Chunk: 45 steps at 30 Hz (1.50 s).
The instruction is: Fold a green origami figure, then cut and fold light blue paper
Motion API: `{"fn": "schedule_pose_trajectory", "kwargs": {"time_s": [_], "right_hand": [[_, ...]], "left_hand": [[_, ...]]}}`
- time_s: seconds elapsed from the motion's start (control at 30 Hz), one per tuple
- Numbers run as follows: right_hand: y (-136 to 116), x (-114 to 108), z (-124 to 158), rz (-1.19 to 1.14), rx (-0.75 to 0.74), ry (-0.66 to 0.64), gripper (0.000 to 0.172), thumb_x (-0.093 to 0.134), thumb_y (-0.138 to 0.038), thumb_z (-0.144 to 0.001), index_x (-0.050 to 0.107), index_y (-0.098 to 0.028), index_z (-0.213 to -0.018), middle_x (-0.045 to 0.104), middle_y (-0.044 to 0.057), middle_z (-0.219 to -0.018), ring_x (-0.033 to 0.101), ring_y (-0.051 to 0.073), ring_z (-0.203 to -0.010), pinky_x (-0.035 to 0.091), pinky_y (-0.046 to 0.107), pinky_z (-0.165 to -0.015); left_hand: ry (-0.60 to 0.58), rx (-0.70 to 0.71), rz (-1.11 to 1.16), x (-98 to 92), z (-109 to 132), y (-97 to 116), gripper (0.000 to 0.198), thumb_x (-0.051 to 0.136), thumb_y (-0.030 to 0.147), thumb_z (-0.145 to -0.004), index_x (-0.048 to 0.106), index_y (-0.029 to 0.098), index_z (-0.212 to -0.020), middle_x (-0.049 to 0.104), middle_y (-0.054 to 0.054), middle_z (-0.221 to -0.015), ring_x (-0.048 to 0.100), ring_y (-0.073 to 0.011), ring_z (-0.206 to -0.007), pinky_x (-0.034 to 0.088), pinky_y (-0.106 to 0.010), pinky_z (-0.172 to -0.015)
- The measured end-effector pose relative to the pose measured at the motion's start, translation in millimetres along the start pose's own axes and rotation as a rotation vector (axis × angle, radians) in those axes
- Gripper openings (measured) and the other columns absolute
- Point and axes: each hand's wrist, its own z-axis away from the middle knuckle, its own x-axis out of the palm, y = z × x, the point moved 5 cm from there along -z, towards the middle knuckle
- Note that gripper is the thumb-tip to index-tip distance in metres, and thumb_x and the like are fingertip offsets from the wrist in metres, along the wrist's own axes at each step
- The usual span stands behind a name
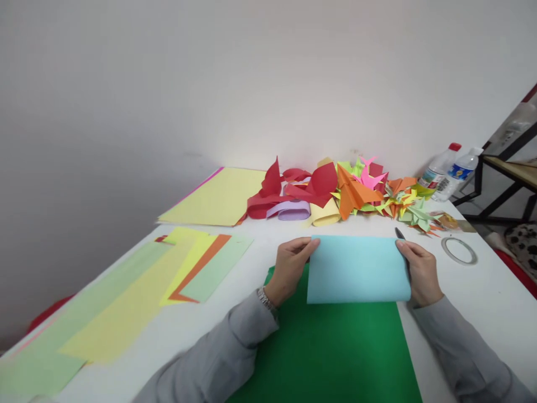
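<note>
A light blue paper sheet point(356, 270), folded over, is held up just above a green sheet point(331, 352) that lies flat on the white table point(482, 296). My left hand point(291, 267) pinches the blue sheet's upper left corner. Its right edge is gripped near the top by my right hand point(420, 271). Both hands are closed on the paper. A black pen tip point(399, 233) shows just behind my right hand.
Long pale green, yellow and orange sheets point(138, 291) lie at the left, a yellow stack point(218, 197) behind. A heap of folded coloured paper shapes point(344, 193) lines the wall. Two water bottles point(451, 170) and a tape ring point(459, 249) sit at the right.
</note>
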Motion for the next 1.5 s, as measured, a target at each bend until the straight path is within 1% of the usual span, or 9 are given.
{"fn": "schedule_pose_trajectory", "kwargs": {"time_s": [0.17,0.33,0.43,0.6,0.77,1.03,1.23,1.37,1.5], "right_hand": [[0,-1,-2,0.010,0.000,0.020,0.033,0.087,-0.040,-0.048,0.076,-0.017,-0.069,0.069,0.001,-0.069,0.054,0.015,-0.068,0.044,0.029,-0.064],[3,-1,-3,0.001,0.030,0.024,0.035,0.088,-0.039,-0.046,0.076,-0.017,-0.069,0.070,0.000,-0.069,0.055,0.015,-0.066,0.044,0.028,-0.062],[3,0,-3,-0.004,0.030,0.027,0.035,0.088,-0.038,-0.045,0.076,-0.017,-0.070,0.070,0.000,-0.069,0.055,0.015,-0.067,0.044,0.028,-0.062],[3,0,-2,-0.028,0.032,0.042,0.035,0.089,-0.036,-0.043,0.076,-0.017,-0.068,0.070,0.000,-0.069,0.054,0.013,-0.066,0.043,0.027,-0.061],[6,0,-3,-0.023,0.006,0.019,0.035,0.089,-0.037,-0.046,0.076,-0.016,-0.071,0.069,0.000,-0.069,0.054,0.013,-0.064,0.043,0.028,-0.059],[5,0,-3,0.033,-0.020,0.032,0.036,0.088,-0.040,-0.046,0.076,-0.016,-0.070,0.070,0.002,-0.070,0.055,0.015,-0.065,0.045,0.029,-0.059],[6,-1,-3,0.037,-0.009,0.035,0.036,0.088,-0.040,-0.046,0.076,-0.016,-0.070,0.071,0.002,-0.071,0.056,0.016,-0.066,0.045,0.029,-0.059],[6,-1,-4,0.053,-0.024,0.025,0.036,0.087,-0.040,-0.048,0.076,-0.015,-0.072,0.071,0.003,-0.072,0.057,0.016,-0.066,0.046,0.030,-0.059],[6,-1,-3,0.031,-0.014,0.029,0.036,0.088,-0.039,-0.047,0.076,-0.016,-0.072,0.071,0.002,-0.073,0.057,0.016,-0.068,0.046,0.029,-0.062]], "left_hand": [[-0.008,0.015,-0.010,0.0,2,6,0.034,0.075,0.045,-0.064,0.063,0.014,-0.057,0.043,0.003,-0.053,0.031,-0.0088,-0.054,0.028,-0.023,-0.048],[-0.018,0.042,-0.029,0.1,3,10,0.034,0.075,0.043,-0.064,0.059,0.015,-0.052,0.042,0.004,-0.051,0.032,-0.0088,-0.053,0.029,-0.023,-0.048],[0.008,0.040,-0.020,-1.0,2,9,0.032,0.076,0.044,-0.062,0.064,0.015,-0.055,0.046,0.003,-0.052,0.034,-0.0093,-0.053,0.031,-0.023,-0.049],[0.032,-0.007,0.036,-2.4,2,4,0.033,0.078,0.046,-0.059,0.072,0.014,-0.063,0.053,0.002,-0.055,0.037,-0.0090,-0.053,0.034,-0.023,-0.049],[0.030,-0.033,0.089,-2.4,1,2,0.032,0.078,0.046,-0.060,0.072,0.014,-0.062,0.052,0.003,-0.054,0.038,-0.0084,-0.053,0.035,-0.023,-0.049],[0.062,-0.038,0.085,-4.1,-1,0,0.032,0.078,0.045,-0.059,0.071,0.014,-0.061,0.054,0.002,-0.054,0.038,-0.0082,-0.051,0.034,-0.023,-0.048],[0.044,-0.051,0.117,-2.8,-2,-1,0.032,0.081,0.043,-0.055,0.069,0.014,-0.060,0.052,0.003,-0.051,0.038,-0.0078,-0.050,0.035,-0.023,-0.048],[0.037,-0.043,0.121,-2.3,-2,-1,0.030,0.081,0.041,-0.055,0.069,0.014,-0.059,0.053,0.003,-0.051,0.039,-0.0078,-0.051,0.036,-0.023,-0.048],[0.027,-0.051,0.128,-1.9,-2,-3,0.029,0.081,0.039,-0.056,0.070,0.013,-0.061,0.054,0.003,-0.052,0.040,-0.0078,-0.051,0.036,-0.022,-0.048]]}}
